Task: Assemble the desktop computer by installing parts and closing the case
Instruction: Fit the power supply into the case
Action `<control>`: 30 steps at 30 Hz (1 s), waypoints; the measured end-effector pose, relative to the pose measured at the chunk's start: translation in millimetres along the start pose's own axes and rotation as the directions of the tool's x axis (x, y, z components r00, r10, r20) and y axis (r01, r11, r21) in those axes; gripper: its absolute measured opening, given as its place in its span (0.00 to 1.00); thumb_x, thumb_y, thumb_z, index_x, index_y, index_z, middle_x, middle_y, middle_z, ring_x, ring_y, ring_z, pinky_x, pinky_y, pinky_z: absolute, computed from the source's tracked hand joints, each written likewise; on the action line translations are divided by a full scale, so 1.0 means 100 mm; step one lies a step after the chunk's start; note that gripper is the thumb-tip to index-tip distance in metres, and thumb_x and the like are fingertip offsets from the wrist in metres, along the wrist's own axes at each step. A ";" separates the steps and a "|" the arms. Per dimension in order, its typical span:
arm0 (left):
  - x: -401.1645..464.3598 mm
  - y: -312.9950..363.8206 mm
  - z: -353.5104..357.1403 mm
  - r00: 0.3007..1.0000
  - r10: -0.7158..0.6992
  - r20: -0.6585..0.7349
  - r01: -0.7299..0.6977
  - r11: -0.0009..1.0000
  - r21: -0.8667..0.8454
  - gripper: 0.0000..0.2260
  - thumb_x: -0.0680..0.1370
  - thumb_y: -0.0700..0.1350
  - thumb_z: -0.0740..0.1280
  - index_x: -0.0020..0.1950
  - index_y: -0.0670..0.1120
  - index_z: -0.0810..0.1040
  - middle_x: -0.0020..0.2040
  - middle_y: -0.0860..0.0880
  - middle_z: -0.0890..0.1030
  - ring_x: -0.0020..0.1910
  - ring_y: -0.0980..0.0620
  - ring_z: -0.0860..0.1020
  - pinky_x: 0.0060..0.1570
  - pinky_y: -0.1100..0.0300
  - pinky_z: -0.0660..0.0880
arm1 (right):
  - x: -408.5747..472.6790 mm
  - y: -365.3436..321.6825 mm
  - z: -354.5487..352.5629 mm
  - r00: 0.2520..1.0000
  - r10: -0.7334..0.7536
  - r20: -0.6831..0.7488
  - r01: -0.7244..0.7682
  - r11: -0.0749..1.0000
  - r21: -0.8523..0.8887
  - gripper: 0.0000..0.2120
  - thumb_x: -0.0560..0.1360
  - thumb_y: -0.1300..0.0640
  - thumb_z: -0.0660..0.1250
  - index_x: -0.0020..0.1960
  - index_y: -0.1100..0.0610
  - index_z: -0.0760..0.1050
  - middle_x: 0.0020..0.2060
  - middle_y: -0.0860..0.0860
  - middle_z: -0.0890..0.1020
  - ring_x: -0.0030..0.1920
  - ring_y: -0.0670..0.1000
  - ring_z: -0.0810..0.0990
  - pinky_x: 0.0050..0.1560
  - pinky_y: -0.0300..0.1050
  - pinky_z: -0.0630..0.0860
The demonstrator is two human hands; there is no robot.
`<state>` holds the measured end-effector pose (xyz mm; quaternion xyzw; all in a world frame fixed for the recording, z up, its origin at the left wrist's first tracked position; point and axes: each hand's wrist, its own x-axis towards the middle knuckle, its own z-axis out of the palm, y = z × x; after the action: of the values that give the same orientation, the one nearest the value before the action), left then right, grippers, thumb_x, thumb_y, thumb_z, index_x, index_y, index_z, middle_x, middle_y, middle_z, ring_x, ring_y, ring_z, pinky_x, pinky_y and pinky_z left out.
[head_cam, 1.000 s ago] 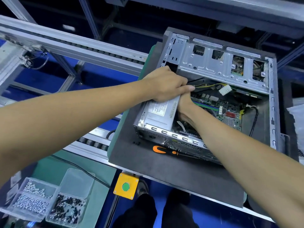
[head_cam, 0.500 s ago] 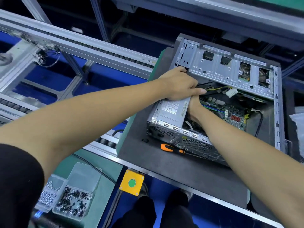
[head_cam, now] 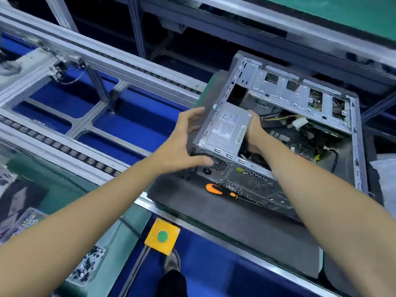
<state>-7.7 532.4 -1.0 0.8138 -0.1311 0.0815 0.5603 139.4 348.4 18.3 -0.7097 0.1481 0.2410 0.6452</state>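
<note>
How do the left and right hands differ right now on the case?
The left hand is outside the computer case, fingers spread against its outer corner; the right hand reaches inside. The left touches only the case wall; the right presses the inner side of the power supply. Both flank that same corner.

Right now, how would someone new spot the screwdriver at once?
Find the open computer case lying on the dark mat. Along its near, vented side lies the screwdriver, flat on the mat. Its orange-and-black handle is the only bright tool there.
</note>
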 end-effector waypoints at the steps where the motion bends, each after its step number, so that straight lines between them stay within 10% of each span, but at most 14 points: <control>1: -0.13 -0.13 0.10 0.999 0.002 -0.048 -0.001 0.999 0.038 0.49 0.70 0.59 0.80 0.80 0.47 0.55 0.79 0.52 0.61 0.79 0.52 0.62 0.77 0.53 0.63 | -0.01 0.01 -0.01 1.000 -0.008 0.023 0.008 1.000 -0.009 0.21 0.84 0.47 0.50 0.36 0.52 0.70 0.36 0.54 0.78 0.38 0.57 0.75 0.47 0.47 0.71; 7: -0.30 -0.43 0.59 0.956 -0.045 -0.290 0.073 0.994 0.085 0.43 0.72 0.65 0.75 0.78 0.70 0.50 0.76 0.70 0.62 0.76 0.65 0.63 0.72 0.72 0.59 | 0.03 0.05 -0.07 0.988 -0.064 0.140 0.076 0.993 -0.088 0.25 0.84 0.45 0.47 0.48 0.55 0.79 0.49 0.60 0.83 0.54 0.60 0.80 0.70 0.58 0.71; 17: -0.24 -0.52 0.67 0.929 0.017 -0.370 -0.005 0.999 0.035 0.38 0.70 0.67 0.75 0.72 0.69 0.54 0.68 0.73 0.68 0.68 0.69 0.70 0.65 0.74 0.64 | 0.17 0.05 -0.10 0.983 -0.047 0.180 0.060 0.996 -0.068 0.35 0.82 0.42 0.47 0.31 0.53 0.85 0.39 0.56 0.86 0.39 0.57 0.86 0.52 0.50 0.80; 22: -0.26 -0.53 0.69 0.920 0.042 -0.390 -0.001 0.994 0.105 0.37 0.71 0.70 0.72 0.70 0.65 0.54 0.62 0.79 0.66 0.61 0.77 0.69 0.60 0.78 0.64 | 0.20 0.04 -0.12 0.993 -0.042 0.113 0.056 0.990 -0.130 0.32 0.83 0.42 0.43 0.42 0.53 0.82 0.42 0.56 0.87 0.46 0.58 0.85 0.59 0.53 0.77; 30: -0.27 -0.42 0.68 0.919 0.022 -0.393 0.016 0.995 0.093 0.39 0.70 0.66 0.75 0.71 0.72 0.52 0.67 0.72 0.69 0.67 0.62 0.74 0.66 0.59 0.71 | 0.23 0.04 -0.12 0.991 -0.042 0.129 0.052 0.996 -0.073 0.38 0.83 0.42 0.44 0.31 0.52 0.86 0.42 0.57 0.88 0.39 0.58 0.88 0.38 0.49 0.84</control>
<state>-21.5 486.0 -70.2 0.8063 -0.0131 0.2503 0.5358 158.6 338.8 2.8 -0.7204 0.0803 0.2761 0.6312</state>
